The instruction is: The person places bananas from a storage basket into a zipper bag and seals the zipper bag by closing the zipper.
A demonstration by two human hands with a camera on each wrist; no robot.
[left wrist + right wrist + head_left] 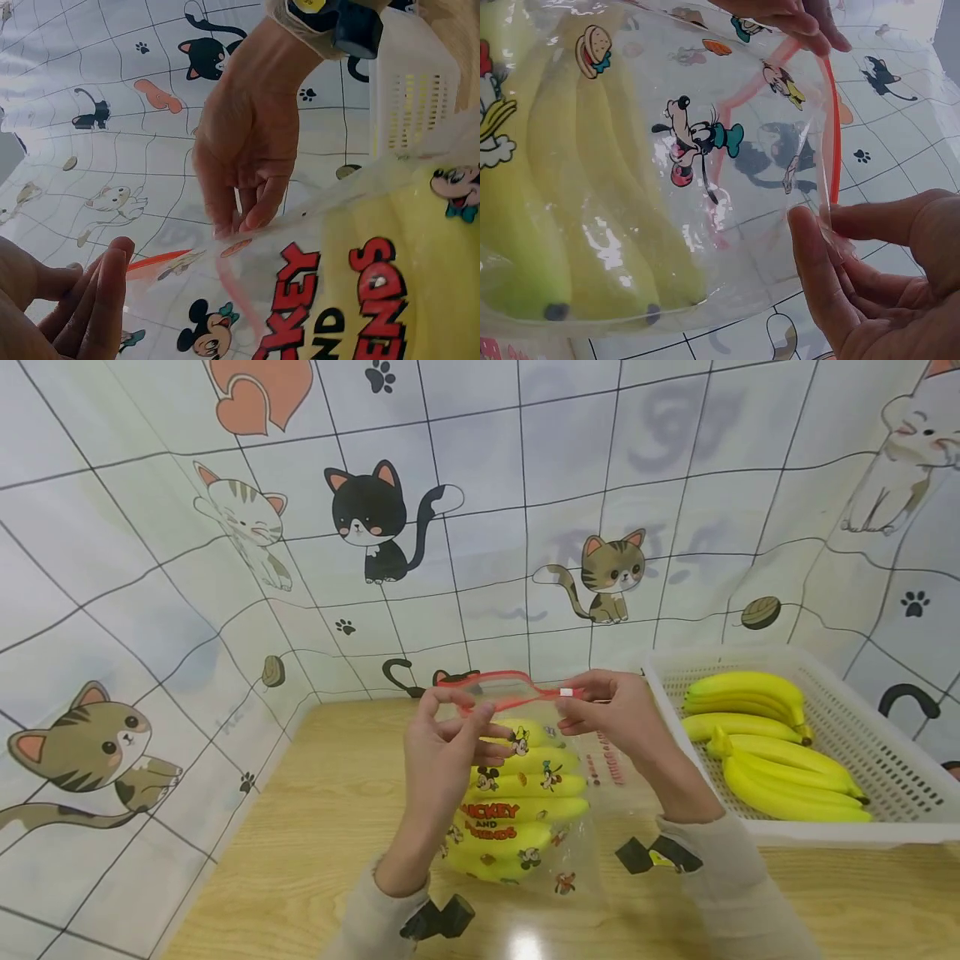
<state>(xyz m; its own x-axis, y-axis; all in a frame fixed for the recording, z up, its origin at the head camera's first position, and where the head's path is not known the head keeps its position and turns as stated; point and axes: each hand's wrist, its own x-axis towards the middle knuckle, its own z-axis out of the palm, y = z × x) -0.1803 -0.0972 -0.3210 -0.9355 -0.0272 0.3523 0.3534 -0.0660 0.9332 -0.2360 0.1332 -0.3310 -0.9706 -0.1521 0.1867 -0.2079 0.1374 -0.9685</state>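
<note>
A clear zip bag [573,843] printed with cartoon characters holds a bunch of bananas [525,810]. Its red zip edge [498,677] gapes apart at the top. At the left end of that edge, my left hand [442,756] pinches the bag between thumb and fingers. My right hand [622,710] pinches the opposite top corner, beside a white zip slider [566,692]. In the right wrist view, thumb and fingertips of the right hand [877,277] grip the plastic just at the red strip. The bananas lie below both hands.
A white perforated basket [900,831] with more bananas [787,768] stands to the right. Another clear printed bag [622,777] lies flat on the wooden table [300,835] beneath the right forearm. Cat-patterned cloth [487,552] hangs behind and at both sides.
</note>
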